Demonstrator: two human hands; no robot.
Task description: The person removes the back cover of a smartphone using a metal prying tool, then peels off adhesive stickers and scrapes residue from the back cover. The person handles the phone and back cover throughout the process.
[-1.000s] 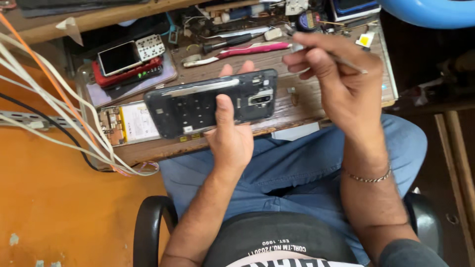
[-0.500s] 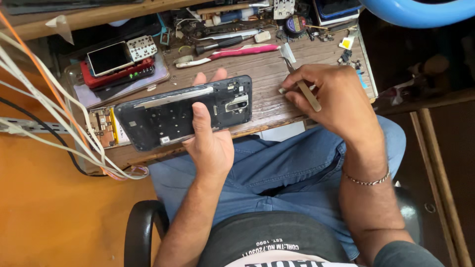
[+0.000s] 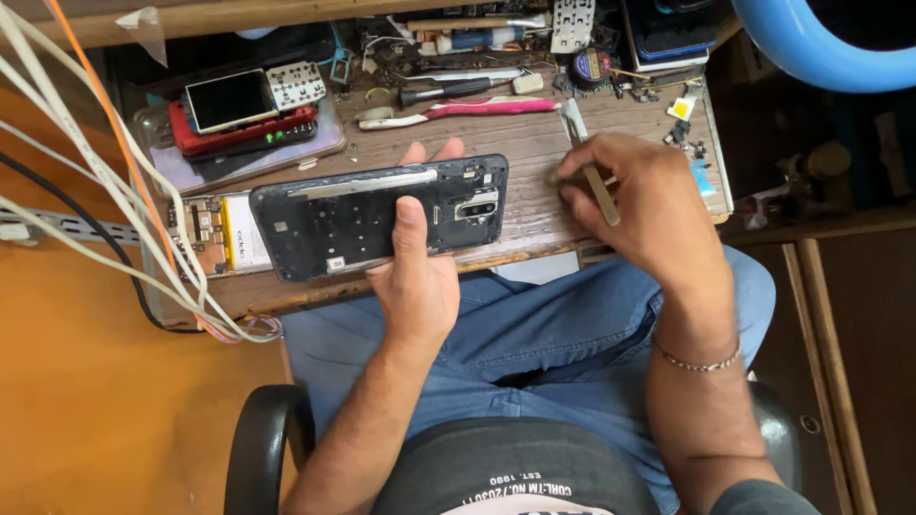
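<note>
Opened phone frame (image 3: 382, 217) held over the wooden bench (image 3: 534, 153)
Left hand (image 3: 415, 277) closed round the dark frame, thumb on top; right hand (image 3: 639, 205) pinches metal tweezers (image 3: 592, 167) against the bench; a white-labelled battery (image 3: 243, 234) lies left, just beside the frame

Phone frame (image 3: 382, 221) is black with silver strips, over a brown wood-grain bench (image 3: 534, 153). Behind the frame: pink-and-white toothbrush (image 3: 458, 112), red phone stack (image 3: 243, 133) (white keypad piece on top). Left of the frame: white cables (image 3: 86, 181), one orange. Jeans (image 3: 534, 334) are blue.
</note>
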